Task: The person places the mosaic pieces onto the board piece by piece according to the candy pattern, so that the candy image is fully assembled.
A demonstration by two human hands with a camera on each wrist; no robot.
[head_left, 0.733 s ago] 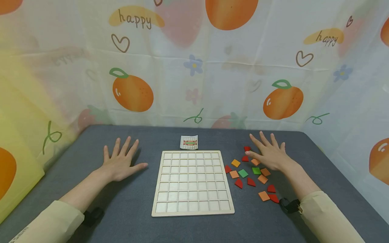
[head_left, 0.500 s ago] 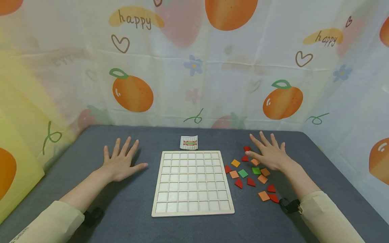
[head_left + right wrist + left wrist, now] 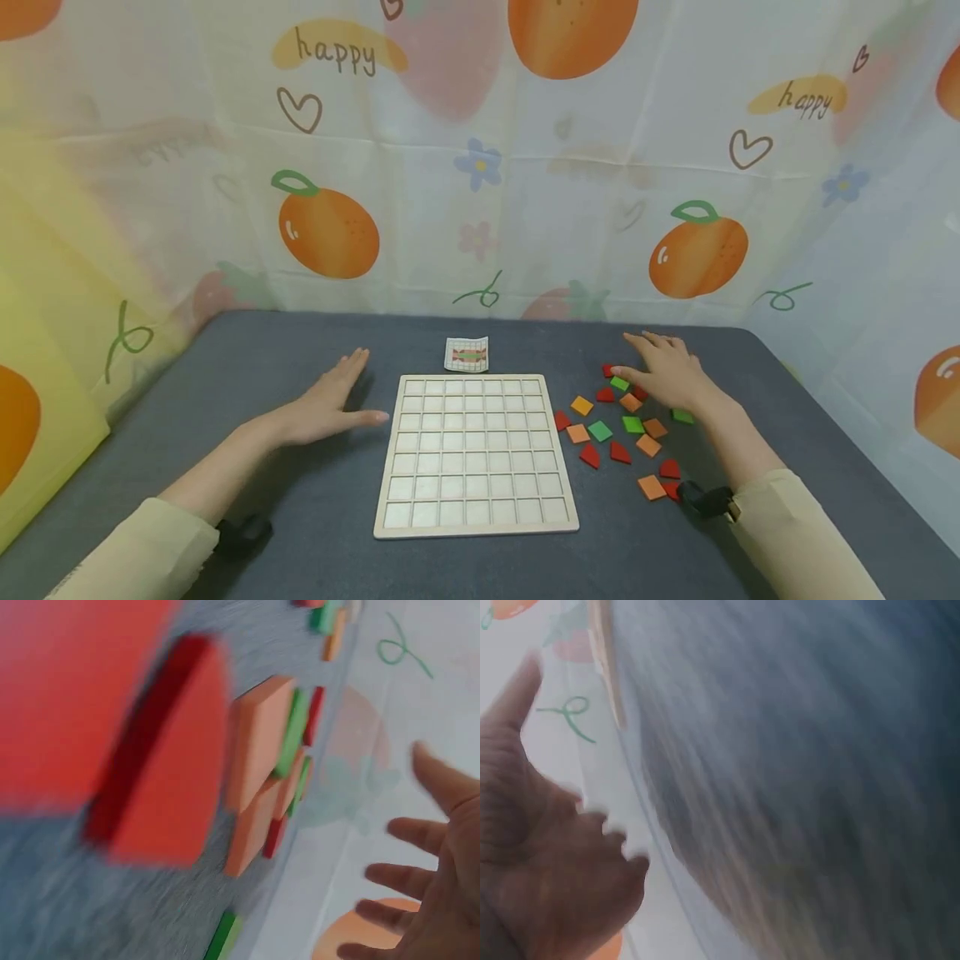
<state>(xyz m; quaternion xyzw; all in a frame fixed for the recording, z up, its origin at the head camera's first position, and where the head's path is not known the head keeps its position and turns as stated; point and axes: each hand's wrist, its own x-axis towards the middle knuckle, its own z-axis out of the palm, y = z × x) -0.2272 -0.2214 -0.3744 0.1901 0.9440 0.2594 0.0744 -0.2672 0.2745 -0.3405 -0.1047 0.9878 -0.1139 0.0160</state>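
My left hand is held over the table left of the white grid board, fingers straight and thumb pointing at the board's left edge. Nothing is in it. Over the far part of a scatter of small tiles hovers my right hand, fingers extended and holding nothing. The tiles are red, orange and green: a red quarter-round tile, an orange square tile, a green tile and a yellow-orange tile lie among them. In the right wrist view a red tile is large and close, below the spread fingers.
A small paper card with a coloured grid pattern lies behind the board. The dark grey table ends at a fruit-printed curtain. Both wrists carry black straps.
Both hands have turned from palm-down spread to more on edge, fingers drawn closer together. The left hand has moved right, toward the board. More green tiles show near the right hand.
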